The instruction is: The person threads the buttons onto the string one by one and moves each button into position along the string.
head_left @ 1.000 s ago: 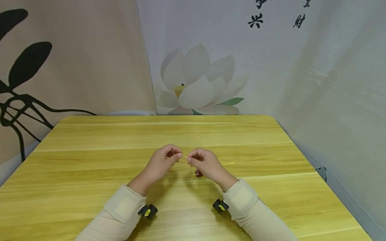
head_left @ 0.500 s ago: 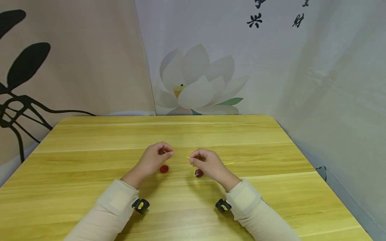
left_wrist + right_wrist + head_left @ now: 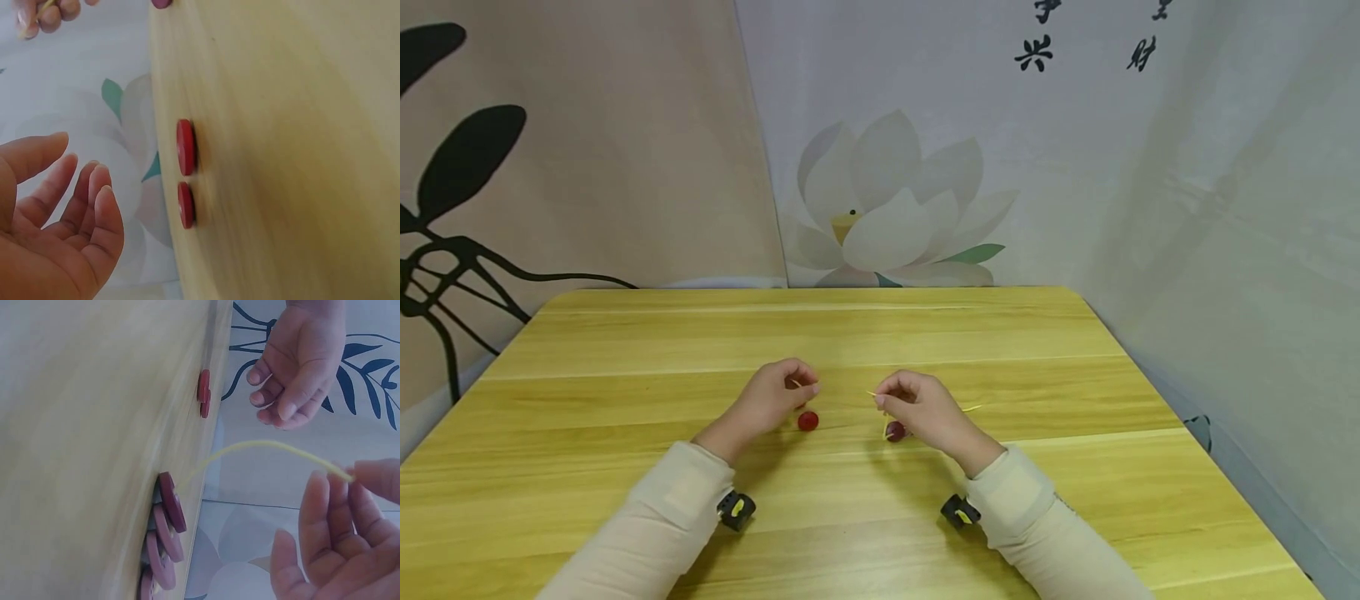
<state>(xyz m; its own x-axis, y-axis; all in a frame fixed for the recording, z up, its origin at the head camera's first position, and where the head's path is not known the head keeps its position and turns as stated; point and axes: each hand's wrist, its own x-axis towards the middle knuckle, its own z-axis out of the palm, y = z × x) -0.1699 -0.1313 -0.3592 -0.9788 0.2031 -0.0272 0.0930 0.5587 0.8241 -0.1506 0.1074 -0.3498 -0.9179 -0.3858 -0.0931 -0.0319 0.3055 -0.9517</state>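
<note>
My right hand (image 3: 917, 408) pinches a yellow string (image 3: 262, 442) between thumb and fingers, with a short end poking out past the fingertips. From that pinch the string arcs down to a dark red button-like disc (image 3: 172, 501) on the table. Several pinkish discs (image 3: 167, 534) lean in a row behind it, mostly covered by the hand in the head view. Over to the left, my left hand (image 3: 780, 392) holds nothing, its fingers loosely bent. Two bright red discs lie near it: one red disc (image 3: 185, 147) and a second red disc (image 3: 185, 205).
The wooden table (image 3: 880, 517) has pale printed cloth (image 3: 1225, 208) hanging behind and beside it. A loose tail of yellow string (image 3: 972, 408) shows right of the right hand. Small black cameras (image 3: 736, 510) sit at both wrists.
My left hand has left the string end by the right fingertips and drawn away to the left, revealing the red discs. The right hand keeps its pinch, shifting only slightly.
</note>
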